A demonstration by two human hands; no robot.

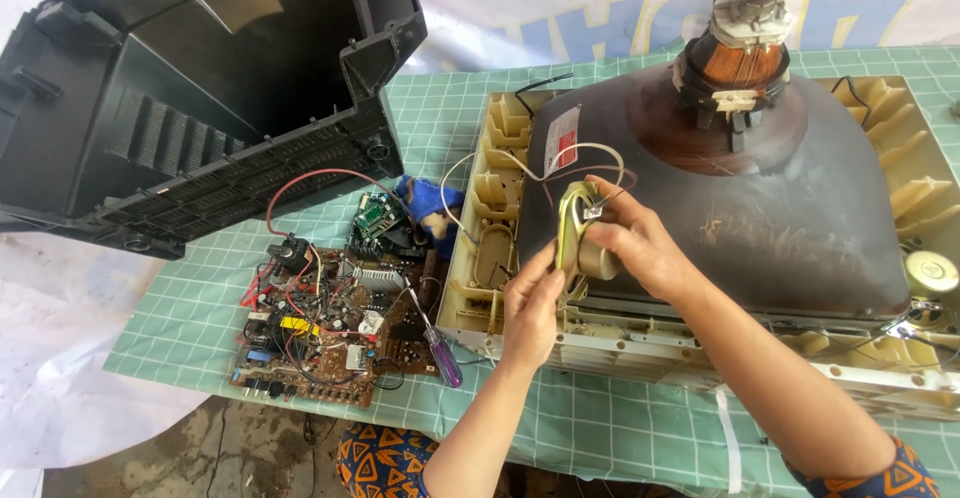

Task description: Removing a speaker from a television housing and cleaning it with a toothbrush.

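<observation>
A small oval speaker (576, 230) with a metal frame is held upright against the left side of a dark picture tube (800, 208). My left hand (530, 308) grips its lower edge from below. My right hand (635, 243) holds its back and magnet from the right. Thin white and dark wires (590, 158) run from the speaker over the tube. The tube lies face down in a cream plastic front frame (495, 208), with a copper coil yoke (740, 58) on its neck.
A black plastic back cover (200, 88) lies open at the far left. A brown circuit board (320, 328) with red wires sits beside a purple-handled screwdriver (440, 353). A second round speaker (930, 273) sits at the right. A green checked cloth (180, 318) covers the table.
</observation>
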